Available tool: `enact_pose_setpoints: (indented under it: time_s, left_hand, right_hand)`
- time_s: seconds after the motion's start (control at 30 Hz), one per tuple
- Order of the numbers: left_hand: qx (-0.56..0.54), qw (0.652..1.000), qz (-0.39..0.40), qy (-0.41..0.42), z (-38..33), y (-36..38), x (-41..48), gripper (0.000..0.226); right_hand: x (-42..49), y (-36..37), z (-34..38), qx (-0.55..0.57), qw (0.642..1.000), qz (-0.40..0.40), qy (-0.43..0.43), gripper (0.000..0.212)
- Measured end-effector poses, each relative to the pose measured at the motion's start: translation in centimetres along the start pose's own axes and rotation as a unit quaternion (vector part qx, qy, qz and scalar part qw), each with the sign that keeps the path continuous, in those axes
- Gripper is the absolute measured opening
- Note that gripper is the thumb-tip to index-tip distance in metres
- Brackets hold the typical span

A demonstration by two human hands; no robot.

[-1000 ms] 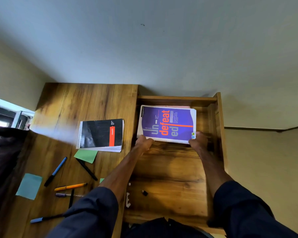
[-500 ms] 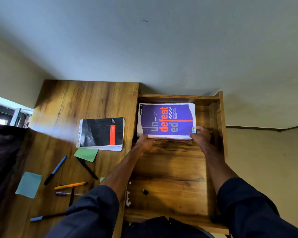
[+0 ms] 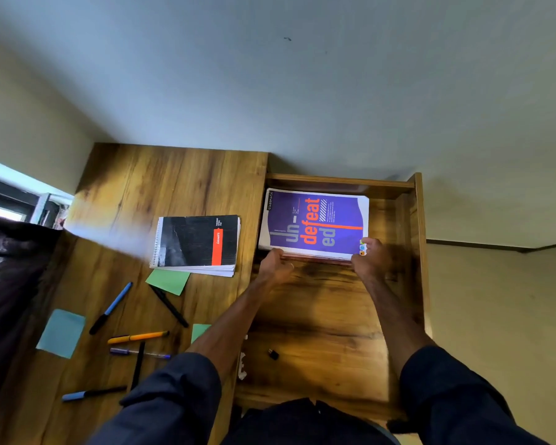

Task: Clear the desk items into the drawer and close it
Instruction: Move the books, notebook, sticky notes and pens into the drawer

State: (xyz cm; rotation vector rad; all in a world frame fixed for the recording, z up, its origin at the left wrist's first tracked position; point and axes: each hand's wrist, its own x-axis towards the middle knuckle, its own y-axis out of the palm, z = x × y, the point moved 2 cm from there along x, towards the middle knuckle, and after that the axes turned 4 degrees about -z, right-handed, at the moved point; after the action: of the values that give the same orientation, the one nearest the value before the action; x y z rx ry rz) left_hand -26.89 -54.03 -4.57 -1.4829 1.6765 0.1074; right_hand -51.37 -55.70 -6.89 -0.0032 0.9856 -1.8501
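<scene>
My left hand (image 3: 275, 263) grips the near left corner of the purple notebook (image 3: 315, 224), fingers curled under its edge. My right hand (image 3: 371, 260) holds the near right corner, thumb on the cover beside some small coloured stickers. The notebook lies flat at the far end of the open drawer (image 3: 419, 252), on top of another book whose reddish edge shows just beneath it. Its cover reads "Un-defeated" in grey and orange letters, with "classmate" printed small along the far left corner. The near part of the drawer floor holds only a small black object (image 3: 273, 354).

To the left, on the table (image 3: 174, 175), a spiral pad (image 3: 198, 244) with a black cover and an orange strip lies just beside the drawer; the white word on the strip is too small to read. A green sticky note (image 3: 167, 281) peeks out from under its near edge. Nearer to me lie a black pen (image 3: 169, 306), a blue-capped pen (image 3: 111, 307), an orange pen (image 3: 138, 337), a purple pen (image 3: 140, 353) and another blue pen (image 3: 92, 393). A light blue sticky note (image 3: 61, 333) sits at the far left.
</scene>
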Motion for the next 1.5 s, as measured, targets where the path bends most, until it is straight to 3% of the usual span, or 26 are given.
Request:
enact_pose_setpoints:
  time_s: [0.2, 0.33, 0.53, 0.6, 0.7, 0.9, 1.03, 1.17, 1.37, 1.5]
  left_hand:
    - [0.070, 0.992, -0.038, 0.097, -0.1, -1.4, -1.8, 0.029]
    - [0.103, 0.976, -0.120, 0.149, 1.6, -4.7, -4.2, 0.020]
    - [0.073, 0.941, -0.304, 0.130, 5.7, -11.0, -6.9, 0.013]
    - [0.081, 0.932, -0.335, 0.107, 7.6, -13.3, -7.0, 0.023]
    - [0.122, 0.925, -0.349, 0.093, 10.0, -16.4, -6.4, 0.045]
    - [0.165, 0.906, -0.391, 0.014, 10.7, -20.4, -4.2, 0.047]
    - [0.183, 0.908, -0.367, -0.081, 11.1, -21.4, -2.8, 0.065]
    - [0.176, 0.909, -0.357, -0.120, 11.5, -21.6, -2.1, 0.078]
    - [0.043, 0.927, -0.351, -0.129, 11.0, -23.1, -2.5, 0.070]
    - [-0.064, 0.927, -0.361, -0.074, 10.0, -24.3, -3.4, 0.054]
  right_hand:
    - [-4.4, 3.9, 4.1, 0.064, 0.992, 0.061, -0.094, 0.029]
    - [-8.2, 7.1, 7.5, 0.065, 0.979, 0.112, -0.161, 0.022]
    - [-13.0, 11.8, 10.5, 0.020, 0.962, 0.181, -0.204, 0.020]
    - [-14.3, 13.0, 10.9, 0.001, 0.959, 0.185, -0.215, 0.021]
    - [-15.6, 14.2, 11.3, -0.019, 0.961, 0.172, -0.214, 0.023]
    - [-17.1, 16.0, 12.2, -0.044, 0.963, 0.143, -0.226, 0.027]
    - [-17.4, 16.8, 12.3, -0.091, 0.952, 0.154, -0.249, 0.029]
    - [-17.3, 16.9, 12.3, -0.115, 0.941, 0.173, -0.266, 0.032]
    - [-17.0, 16.4, 12.5, -0.110, 0.942, 0.195, -0.252, 0.034]
    - [-16.7, 16.0, 12.7, -0.073, 0.955, 0.198, -0.211, 0.036]
